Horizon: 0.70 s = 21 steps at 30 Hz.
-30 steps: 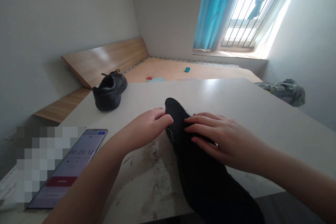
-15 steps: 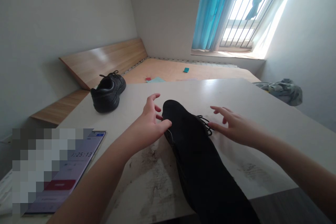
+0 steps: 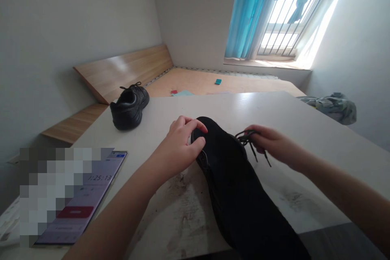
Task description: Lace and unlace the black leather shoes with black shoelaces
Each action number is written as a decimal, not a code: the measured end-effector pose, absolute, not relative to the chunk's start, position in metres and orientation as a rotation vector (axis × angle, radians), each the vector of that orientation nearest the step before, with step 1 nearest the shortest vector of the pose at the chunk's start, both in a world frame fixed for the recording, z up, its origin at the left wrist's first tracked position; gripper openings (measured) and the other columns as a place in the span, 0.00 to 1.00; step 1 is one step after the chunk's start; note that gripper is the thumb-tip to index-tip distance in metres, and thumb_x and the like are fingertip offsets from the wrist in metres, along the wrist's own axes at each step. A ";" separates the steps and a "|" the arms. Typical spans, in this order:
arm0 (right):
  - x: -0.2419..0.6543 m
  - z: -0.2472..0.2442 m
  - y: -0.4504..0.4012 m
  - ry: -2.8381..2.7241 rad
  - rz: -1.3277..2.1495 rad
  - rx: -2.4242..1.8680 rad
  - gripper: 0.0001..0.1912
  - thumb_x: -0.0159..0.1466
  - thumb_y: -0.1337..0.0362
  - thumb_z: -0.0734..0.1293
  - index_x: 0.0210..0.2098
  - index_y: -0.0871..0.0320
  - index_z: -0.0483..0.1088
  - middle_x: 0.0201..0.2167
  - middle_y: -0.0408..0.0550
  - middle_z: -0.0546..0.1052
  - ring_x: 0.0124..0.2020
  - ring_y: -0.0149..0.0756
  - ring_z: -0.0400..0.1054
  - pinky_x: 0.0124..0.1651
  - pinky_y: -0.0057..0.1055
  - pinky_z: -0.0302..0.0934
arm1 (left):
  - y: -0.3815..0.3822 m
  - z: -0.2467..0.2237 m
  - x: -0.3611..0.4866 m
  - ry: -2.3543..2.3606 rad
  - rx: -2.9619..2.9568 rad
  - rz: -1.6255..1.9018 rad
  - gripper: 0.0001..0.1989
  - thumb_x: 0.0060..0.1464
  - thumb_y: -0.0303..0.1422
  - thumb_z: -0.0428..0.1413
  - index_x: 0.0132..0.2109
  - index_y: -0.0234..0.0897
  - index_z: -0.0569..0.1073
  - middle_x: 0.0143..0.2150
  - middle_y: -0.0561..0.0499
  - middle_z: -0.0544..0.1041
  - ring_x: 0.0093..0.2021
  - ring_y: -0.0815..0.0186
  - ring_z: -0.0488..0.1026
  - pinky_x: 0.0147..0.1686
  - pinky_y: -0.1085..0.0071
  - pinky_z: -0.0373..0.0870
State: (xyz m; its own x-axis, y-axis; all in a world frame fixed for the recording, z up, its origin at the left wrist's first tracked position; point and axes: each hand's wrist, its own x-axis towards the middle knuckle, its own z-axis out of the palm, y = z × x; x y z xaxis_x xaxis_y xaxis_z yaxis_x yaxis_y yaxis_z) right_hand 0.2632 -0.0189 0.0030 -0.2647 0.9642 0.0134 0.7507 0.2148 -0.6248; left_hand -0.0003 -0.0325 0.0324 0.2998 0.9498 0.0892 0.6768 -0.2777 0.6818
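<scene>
A black lace-up shoe (image 3: 215,195) lies lengthwise before me on the table. A long flat black piece shaped like an insole (image 3: 234,187) covers most of it, so the shoe's opening is hidden. At the far end, my left hand (image 3: 185,140) rests against the left edge with thumb and forefinger bent and apart. On the right side, my right hand (image 3: 268,142) pinches the black shoelaces (image 3: 246,136), pulled out sideways; two lace ends dangle below the fingers. The other black shoe (image 3: 129,107) stands upright at the table's far left, its laces tied in a bow.
A phone (image 3: 100,195) lies at the left, partly blurred out. Dark smudges mark the white table (image 3: 179,219). Beyond its far edge is a bed board (image 3: 198,79) with small papers on it. Crumpled grey cloth (image 3: 335,107) lies at the right, and blue curtains (image 3: 248,12) hang by the window.
My right hand has closed on the shoelaces and drawn them to the right. My left hand's fingers have bent in over the shoe's far end.
</scene>
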 end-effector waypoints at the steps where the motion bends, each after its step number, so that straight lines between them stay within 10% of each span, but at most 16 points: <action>1: 0.267 0.015 -0.022 -1.987 0.793 -1.526 0.17 0.69 0.55 0.52 0.40 0.57 0.66 0.26 0.45 0.65 0.25 0.33 0.62 0.28 0.31 0.60 | -0.032 0.032 0.000 1.434 2.040 0.669 0.10 0.58 0.33 0.49 0.45 0.41 0.72 0.51 0.47 0.65 0.57 0.56 0.62 0.61 0.54 0.57; 5: 0.267 0.068 -0.042 -1.335 1.229 -1.075 0.07 0.59 0.59 0.70 0.36 0.53 0.70 0.26 0.42 0.58 0.24 0.29 0.53 0.22 0.27 0.55 | -0.032 0.030 0.002 1.428 2.024 0.632 0.12 0.60 0.34 0.46 0.47 0.41 0.72 0.51 0.47 0.65 0.58 0.56 0.62 0.62 0.55 0.56; 13: 0.206 0.095 -0.055 -1.387 1.122 -1.037 0.03 0.62 0.64 0.67 0.32 0.55 0.73 0.24 0.42 0.64 0.22 0.26 0.59 0.20 0.22 0.58 | -0.033 0.027 -0.001 1.455 2.024 0.660 0.14 0.59 0.35 0.48 0.50 0.41 0.71 0.54 0.46 0.62 0.60 0.56 0.59 0.64 0.56 0.53; 21: 0.217 0.076 -0.082 -2.036 0.890 -1.435 0.28 0.63 0.47 0.64 0.61 0.45 0.67 0.50 0.50 0.78 0.37 0.44 0.78 0.34 0.38 0.77 | -0.033 0.028 -0.002 1.446 2.035 0.661 0.15 0.60 0.37 0.48 0.52 0.41 0.70 0.55 0.45 0.62 0.62 0.56 0.57 0.65 0.57 0.53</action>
State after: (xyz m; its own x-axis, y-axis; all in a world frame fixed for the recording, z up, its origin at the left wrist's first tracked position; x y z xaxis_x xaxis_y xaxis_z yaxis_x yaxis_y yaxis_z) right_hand 0.2171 -0.0818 0.0755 -0.3262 0.9450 0.0240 0.6244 0.2345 -0.7451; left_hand -0.0015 -0.0328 0.0284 0.3000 0.9509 0.0756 0.6794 -0.2686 0.6828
